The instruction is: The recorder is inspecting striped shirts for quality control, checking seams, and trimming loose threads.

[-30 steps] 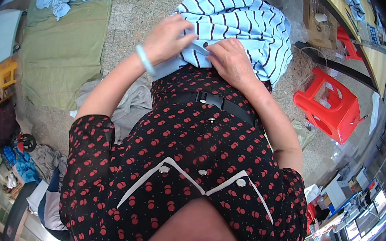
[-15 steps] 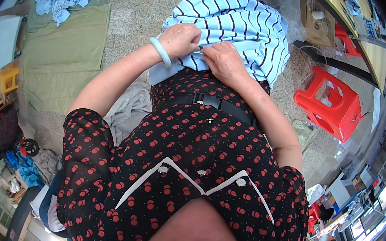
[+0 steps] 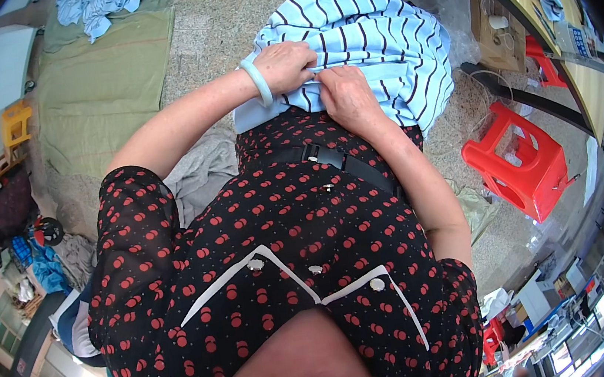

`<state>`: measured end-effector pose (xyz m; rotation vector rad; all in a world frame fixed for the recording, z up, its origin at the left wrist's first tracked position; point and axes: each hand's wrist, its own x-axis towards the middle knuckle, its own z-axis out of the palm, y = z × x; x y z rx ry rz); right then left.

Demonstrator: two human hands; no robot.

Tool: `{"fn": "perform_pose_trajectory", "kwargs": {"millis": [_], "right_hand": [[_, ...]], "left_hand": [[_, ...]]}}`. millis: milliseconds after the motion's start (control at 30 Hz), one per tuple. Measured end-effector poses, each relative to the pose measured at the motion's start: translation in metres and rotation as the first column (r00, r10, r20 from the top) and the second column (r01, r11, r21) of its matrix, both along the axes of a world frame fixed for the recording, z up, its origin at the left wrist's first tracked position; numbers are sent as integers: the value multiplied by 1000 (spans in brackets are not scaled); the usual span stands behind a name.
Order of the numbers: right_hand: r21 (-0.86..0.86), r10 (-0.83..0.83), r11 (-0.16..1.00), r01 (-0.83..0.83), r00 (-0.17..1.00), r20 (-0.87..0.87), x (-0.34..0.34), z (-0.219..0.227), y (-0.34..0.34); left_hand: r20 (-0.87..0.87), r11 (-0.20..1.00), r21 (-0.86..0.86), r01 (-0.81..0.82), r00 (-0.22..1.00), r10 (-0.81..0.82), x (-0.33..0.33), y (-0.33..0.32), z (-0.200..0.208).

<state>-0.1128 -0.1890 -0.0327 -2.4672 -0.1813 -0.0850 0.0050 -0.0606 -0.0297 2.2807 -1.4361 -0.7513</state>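
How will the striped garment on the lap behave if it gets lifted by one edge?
The striped garment is probably floppy: it bunches in soft folds, so it would likely sag from one edge. It seems light, as its fabric looks thin. It should pinch easily, gathering beside the left hand and right hand.

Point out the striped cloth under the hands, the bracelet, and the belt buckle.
Striped cloth (image 3: 386,41): head view, middle of its gathered folds.
Bracelet (image 3: 258,83): head view, middle of its pale band.
Belt buckle (image 3: 327,156): head view, body of the clip.
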Motion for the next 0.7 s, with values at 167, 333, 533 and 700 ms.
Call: {"fn": "perform_pose_trajectory", "kwargs": {"millis": [167, 333, 533, 700], "right_hand": [[66, -12, 998, 11, 1000, 20, 1, -2, 0], [106, 4, 994, 0, 999, -36, 2, -4, -3], [183, -68, 980, 76, 996, -49, 5, -4, -2], [219, -93, 969, 115, 990, -108, 5, -4, -1]], "left_hand": [[4, 998, -50, -27, 1000, 27, 3, 0, -6], [-173, 997, -2, -77, 982, 76, 10, -4, -3], [-531, 977, 190, -96, 827, 185, 26, -4, 3], [-542, 991, 113, -71, 832, 121, 24, -1, -2]]}}
